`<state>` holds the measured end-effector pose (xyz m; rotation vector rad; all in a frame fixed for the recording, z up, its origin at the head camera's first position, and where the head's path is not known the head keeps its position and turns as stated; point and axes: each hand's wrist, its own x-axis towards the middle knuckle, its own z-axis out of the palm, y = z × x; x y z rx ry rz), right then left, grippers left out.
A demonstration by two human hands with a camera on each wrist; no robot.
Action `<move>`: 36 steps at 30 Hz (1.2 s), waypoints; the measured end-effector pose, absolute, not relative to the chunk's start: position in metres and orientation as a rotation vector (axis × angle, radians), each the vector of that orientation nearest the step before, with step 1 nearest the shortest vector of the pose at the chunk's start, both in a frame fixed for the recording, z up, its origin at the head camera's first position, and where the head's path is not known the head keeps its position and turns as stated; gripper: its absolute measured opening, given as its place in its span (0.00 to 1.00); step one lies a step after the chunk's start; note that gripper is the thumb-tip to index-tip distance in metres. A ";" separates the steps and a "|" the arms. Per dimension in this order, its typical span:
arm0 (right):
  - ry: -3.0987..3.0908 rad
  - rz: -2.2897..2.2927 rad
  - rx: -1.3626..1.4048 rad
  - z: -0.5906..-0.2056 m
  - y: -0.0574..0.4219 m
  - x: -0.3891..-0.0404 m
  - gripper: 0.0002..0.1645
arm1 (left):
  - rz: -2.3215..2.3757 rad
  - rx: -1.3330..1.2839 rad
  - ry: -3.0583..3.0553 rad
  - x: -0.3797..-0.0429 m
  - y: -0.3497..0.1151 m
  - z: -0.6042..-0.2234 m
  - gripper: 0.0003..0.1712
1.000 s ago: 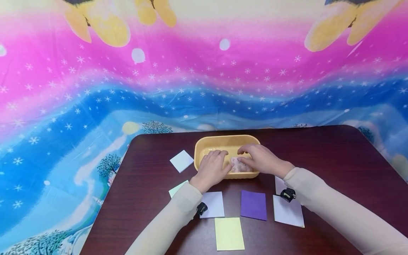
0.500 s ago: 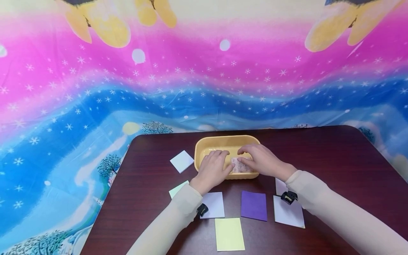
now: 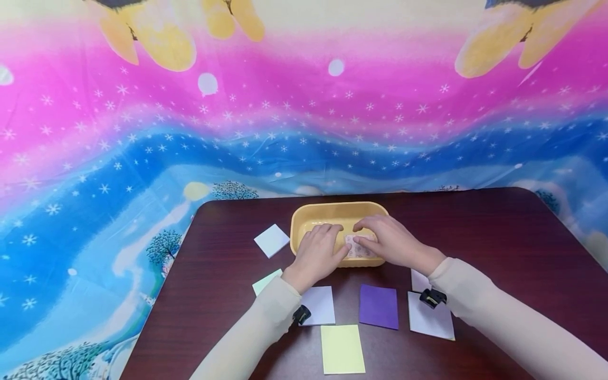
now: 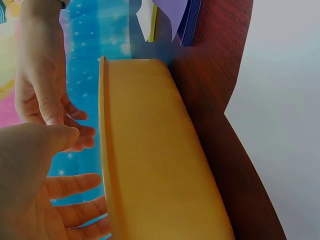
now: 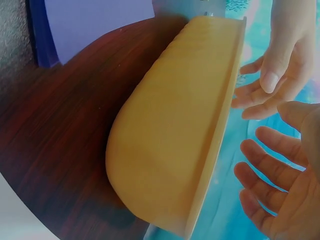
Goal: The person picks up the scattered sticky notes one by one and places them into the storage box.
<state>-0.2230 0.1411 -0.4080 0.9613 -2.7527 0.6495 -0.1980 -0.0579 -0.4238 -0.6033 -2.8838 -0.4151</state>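
A yellow plastic bin (image 3: 339,210) stands near the back of the table. Inside it, at the front right, lies a small pinkish square with a printed pattern (image 3: 359,246), partly covered by my fingers. Over the bin's left half hovers my left hand (image 3: 317,252), its fingers loosely bent and holding nothing. My right hand (image 3: 396,240) reaches in from the right, thumb and fingers apart above the patterned square. Both wrist views show the hands just above the bin's rim (image 5: 220,130), close to each other, with no object between the fingers.
On the dark wood table (image 3: 499,237) lie sticky-note pads: white (image 3: 272,240), pale green (image 3: 267,281), purple (image 3: 378,306), yellow (image 3: 342,349), and pale lilac ones (image 3: 319,306) (image 3: 431,319) under my wrists. A colourful printed cloth (image 3: 304,105) hangs behind.
Both hands stay almost still over the bin. My right sleeve and its wrist strap have shifted slightly toward me.
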 end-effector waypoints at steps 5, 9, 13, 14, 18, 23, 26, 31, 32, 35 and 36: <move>-2.728 0.644 0.978 -0.406 0.140 -0.220 0.17 | -0.412 -0.610 -2.879 -0.195 -0.059 -0.423 0.30; -2.736 0.649 0.971 -0.405 0.140 -0.217 0.17 | -0.407 -0.613 -2.882 -0.194 -0.059 -0.421 0.31; -2.742 0.652 0.966 -0.404 0.140 -0.214 0.17 | -0.397 -0.617 -2.880 -0.192 -0.059 -0.420 0.31; -2.742 0.654 0.966 -0.404 0.140 -0.214 0.17 | -0.393 -0.619 -2.878 -0.191 -0.059 -0.420 0.31; -2.747 0.657 0.964 -0.404 0.140 -0.211 0.17 | -0.380 -0.631 -2.864 -0.189 -0.061 -0.419 0.30; -2.741 0.661 0.970 -0.403 0.140 -0.208 0.17 | -0.363 -0.637 -2.851 -0.187 -0.063 -0.418 0.30; -2.731 0.662 0.978 -0.402 0.139 -0.207 0.16 | -0.358 -0.635 -2.854 -0.186 -0.063 -0.418 0.30; -2.717 0.675 0.996 -0.402 0.137 -0.204 0.16 | -0.355 -0.638 -2.854 -0.184 -0.065 -0.418 0.30; -2.716 0.679 1.000 -0.401 0.137 -0.203 0.17 | -0.356 -0.639 -2.854 -0.184 -0.065 -0.417 0.31; -2.715 0.684 1.009 -0.401 0.135 -0.201 0.17 | -0.364 -0.636 -2.857 -0.183 -0.066 -0.417 0.31; -2.716 0.685 1.012 -0.400 0.135 -0.201 0.18 | -0.367 -0.633 -2.860 -0.182 -0.066 -0.416 0.31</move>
